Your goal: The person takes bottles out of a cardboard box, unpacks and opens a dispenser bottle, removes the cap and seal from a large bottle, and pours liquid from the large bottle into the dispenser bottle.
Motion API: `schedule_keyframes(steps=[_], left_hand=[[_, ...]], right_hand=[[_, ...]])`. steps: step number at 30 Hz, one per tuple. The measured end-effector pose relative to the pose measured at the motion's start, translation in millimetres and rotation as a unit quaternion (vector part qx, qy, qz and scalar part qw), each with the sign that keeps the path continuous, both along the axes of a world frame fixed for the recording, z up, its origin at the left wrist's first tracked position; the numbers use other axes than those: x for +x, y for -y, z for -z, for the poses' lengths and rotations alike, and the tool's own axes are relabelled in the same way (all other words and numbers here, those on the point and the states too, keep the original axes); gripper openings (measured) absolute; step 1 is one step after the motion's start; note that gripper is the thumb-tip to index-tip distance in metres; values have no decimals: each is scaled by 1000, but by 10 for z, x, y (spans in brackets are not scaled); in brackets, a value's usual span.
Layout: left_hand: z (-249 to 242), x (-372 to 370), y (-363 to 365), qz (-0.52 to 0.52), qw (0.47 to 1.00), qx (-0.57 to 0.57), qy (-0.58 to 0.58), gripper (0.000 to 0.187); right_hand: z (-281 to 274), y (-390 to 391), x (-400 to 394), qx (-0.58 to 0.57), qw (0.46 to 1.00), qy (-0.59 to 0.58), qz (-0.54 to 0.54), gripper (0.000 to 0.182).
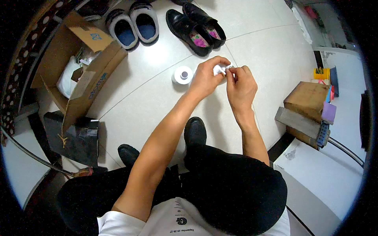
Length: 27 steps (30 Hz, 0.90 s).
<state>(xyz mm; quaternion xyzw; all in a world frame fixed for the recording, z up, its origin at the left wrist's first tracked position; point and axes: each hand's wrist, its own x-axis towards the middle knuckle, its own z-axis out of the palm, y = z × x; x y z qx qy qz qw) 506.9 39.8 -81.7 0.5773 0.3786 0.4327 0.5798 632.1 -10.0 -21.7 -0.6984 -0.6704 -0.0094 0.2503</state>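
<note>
Out in front of my knees, my left hand (207, 75) is closed on a small white plastic piece (219, 70), which looks like a bottle's nozzle or pump top. Its exact shape is partly covered by my fingers. My right hand (241, 84) meets it from the other side, thumb and forefinger pinched at the end of the same piece. On the floor just left of my left hand, a white bottle (182, 76) stands upright, seen from above with a grey round top at its centre. Neither hand touches it.
An open cardboard box (84, 78) with white bags inside is at left, above a black shoebox (71, 135). Grey slippers (145, 23) and black leather shoes (197, 33) lie ahead. At right are a wooden block (307, 100), a brush (323, 133) and a white ledge (315, 177).
</note>
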Motion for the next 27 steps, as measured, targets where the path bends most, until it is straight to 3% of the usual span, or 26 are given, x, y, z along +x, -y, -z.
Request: schedule_keyframes(steps=[6, 9, 12, 18, 21, 24, 27], left_hand=[[-6, 8, -14, -4, 1000, 14, -17, 34], [-52, 22, -10, 4, 999, 6, -52, 34], [-94, -25, -60, 14, 996, 20, -85, 32], [-182, -99, -125, -2, 991, 28, -134, 23], [-227, -64, -177, 10, 995, 10, -101, 24], [-274, -22, -184, 13, 993, 4, -115, 26], [-284, -8, -182, 18, 990, 16, -142, 28]], right_hand=[[2, 70, 166, 71, 992, -99, -30, 8], [128, 28, 503, 75, 989, -121, 27, 15], [516, -77, 851, 49, 987, -138, 62, 20], [1135, -315, 1063, -161, 975, -109, 110, 23], [1476, -367, 1176, -129, 979, -143, 63, 21], [1447, -355, 1196, -134, 981, -117, 80, 23], [849, -380, 1072, -211, 969, -89, 92, 28]])
